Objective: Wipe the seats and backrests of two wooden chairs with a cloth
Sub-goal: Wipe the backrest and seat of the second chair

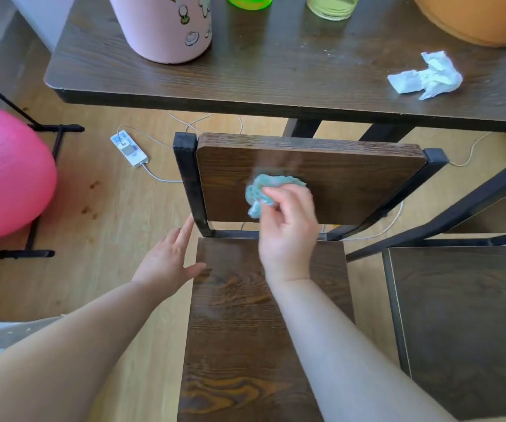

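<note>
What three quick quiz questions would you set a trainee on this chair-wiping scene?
1. True or false: the right hand holds the cloth against the backrest of the left chair.
2. What lies crumpled on the table? A. white tissue B. sponge C. glove
3. Which hand holds nothing, open beside the seat?
Key: 1 true; 2 A; 3 the left hand.
</note>
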`<state>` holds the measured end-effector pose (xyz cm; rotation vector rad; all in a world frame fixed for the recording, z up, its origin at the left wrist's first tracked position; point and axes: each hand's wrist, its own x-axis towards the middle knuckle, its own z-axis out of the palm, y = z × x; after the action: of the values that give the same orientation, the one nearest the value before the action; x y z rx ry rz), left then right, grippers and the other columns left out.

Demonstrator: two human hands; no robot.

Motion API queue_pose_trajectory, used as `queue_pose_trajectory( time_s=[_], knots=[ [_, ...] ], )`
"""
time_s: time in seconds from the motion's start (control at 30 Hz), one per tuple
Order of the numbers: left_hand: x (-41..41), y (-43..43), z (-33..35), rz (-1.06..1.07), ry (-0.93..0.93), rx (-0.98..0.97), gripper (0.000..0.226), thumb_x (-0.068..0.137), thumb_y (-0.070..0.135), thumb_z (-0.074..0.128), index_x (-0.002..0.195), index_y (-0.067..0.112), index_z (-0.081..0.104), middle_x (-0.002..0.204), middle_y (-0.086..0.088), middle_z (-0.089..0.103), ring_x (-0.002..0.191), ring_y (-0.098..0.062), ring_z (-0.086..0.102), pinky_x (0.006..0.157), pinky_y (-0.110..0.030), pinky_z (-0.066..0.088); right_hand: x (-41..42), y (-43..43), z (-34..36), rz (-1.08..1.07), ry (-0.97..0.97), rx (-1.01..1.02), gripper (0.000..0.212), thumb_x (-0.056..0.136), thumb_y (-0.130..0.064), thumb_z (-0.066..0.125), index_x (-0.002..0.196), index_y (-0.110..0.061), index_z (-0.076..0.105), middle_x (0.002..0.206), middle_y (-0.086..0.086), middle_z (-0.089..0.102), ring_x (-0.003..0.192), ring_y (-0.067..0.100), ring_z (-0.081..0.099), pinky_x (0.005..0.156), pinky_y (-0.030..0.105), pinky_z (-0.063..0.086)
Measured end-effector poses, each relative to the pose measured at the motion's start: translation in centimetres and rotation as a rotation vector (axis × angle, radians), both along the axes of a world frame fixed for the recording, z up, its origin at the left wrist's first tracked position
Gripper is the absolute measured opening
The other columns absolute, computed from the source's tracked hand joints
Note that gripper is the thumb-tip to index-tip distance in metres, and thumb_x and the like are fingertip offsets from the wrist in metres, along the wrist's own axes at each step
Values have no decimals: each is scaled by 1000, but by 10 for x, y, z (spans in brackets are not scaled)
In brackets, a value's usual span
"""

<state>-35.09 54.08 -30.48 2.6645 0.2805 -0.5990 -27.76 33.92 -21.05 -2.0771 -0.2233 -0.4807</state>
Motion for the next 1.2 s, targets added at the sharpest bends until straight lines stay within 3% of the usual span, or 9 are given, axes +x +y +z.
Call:
queue_pose_trajectory(
  time_s=[0.13, 0.33, 0.47, 0.57, 0.73, 0.83, 0.9, 1.0, 1.2],
  knots=[
    [2, 4, 0, -80, -37, 73, 104, 90, 54, 64, 160, 25, -7, 148, -4, 41, 125, -29, 50, 100, -39, 49, -7, 58, 0, 153, -13, 21, 19, 82, 9, 64, 96, 0, 73, 102, 11, 65, 97, 20, 62, 83, 34, 55],
    [3, 2, 9, -109, 5, 169, 72, 91, 44, 55, 152, 13, 33, 142, -10, 47, 124, -32, 48, 98, -44, 45, -15, 95, -14, 300, 16, -24, 19, 79, 8, 62, 92, 0, 73, 100, 11, 66, 95, 25, 62, 87, 31, 52],
    [-4, -9, 14, 4, -161, 130, 62, 90, 31, 28, 132, -5, 56, 124, -28, 61, 116, -42, 61, 92, -54, 52, -27, 100, -17, 477, 86, -45, 20, 76, 11, 65, 90, 0, 74, 100, 12, 66, 94, 26, 63, 89, 31, 50],
    [-11, -9, 11, -32, -40, 164, 56, 94, 34, 39, 143, 8, 44, 136, -14, 55, 126, -32, 53, 101, -45, 46, -43, 71, -13, 406, 114, 18, 17, 81, 6, 64, 93, -2, 73, 104, 9, 66, 95, 22, 63, 87, 30, 52],
    [-13, -16, 3, -57, 40, 183, 101, 94, 58, 54, 159, 25, -16, 151, -5, 40, 136, -28, 45, 106, -40, 42, -66, -41, -29, 26, 301, 30, 18, 83, 5, 69, 96, -9, 72, 108, -1, 64, 105, 11, 62, 90, 18, 50],
    [-12, -20, -3, -20, 27, 172, 104, 94, 56, 56, 158, 24, -19, 153, -7, 39, 137, -29, 43, 107, -41, 42, -46, -105, -43, -331, 425, 149, 27, 82, 6, 67, 96, -17, 70, 104, -5, 62, 103, 13, 61, 92, 21, 49],
    [-12, -22, -8, 17, 9, 155, 103, 94, 54, 58, 159, 24, -16, 151, -8, 41, 134, -31, 46, 104, -42, 44, -25, -133, -44, -481, 460, 246, 26, 84, 2, 67, 96, -21, 69, 107, -6, 62, 98, 1, 61, 87, 23, 49],
    [-8, -25, -17, 123, 38, 59, 100, 93, 51, 62, 160, 28, -9, 144, -10, 43, 121, -33, 54, 93, -44, 51, 6, -144, -45, -557, 428, 413, 34, 85, -1, 65, 89, -34, 68, 115, -2, 63, 101, 4, 63, 90, 29, 54],
    [-7, -22, -24, 225, 23, -76, 99, 88, 48, 69, 158, 34, 0, 148, -6, 42, 123, -29, 56, 91, -49, 55, 25, -121, -56, -622, 409, 492, 37, 85, -4, 66, 80, -41, 67, 113, -9, 61, 106, 14, 64, 91, 40, 56]
  ],
)
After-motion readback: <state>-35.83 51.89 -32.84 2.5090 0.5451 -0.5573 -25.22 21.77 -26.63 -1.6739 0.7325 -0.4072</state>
